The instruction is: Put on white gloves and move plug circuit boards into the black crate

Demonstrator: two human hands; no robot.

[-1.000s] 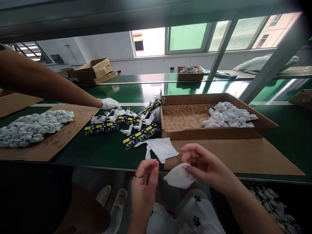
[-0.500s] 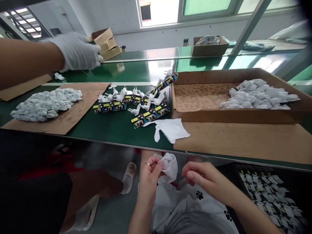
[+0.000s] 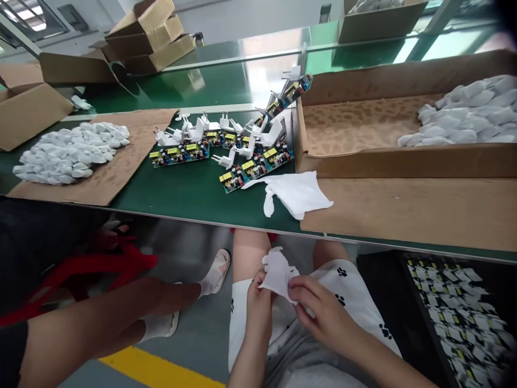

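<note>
Pinching white glove (image 3: 278,272) with left hand (image 3: 259,306) at left edge, right hand (image 3: 317,304) at lower right; holding it over lap (image 3: 351,296), short of counter (image 3: 173,188), with finger end seemingly away from body.

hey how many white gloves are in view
2: one white glove between your left hand and right hand, the other glove on the green table, partly over a cardboard sheet. More may be hidden.
</note>
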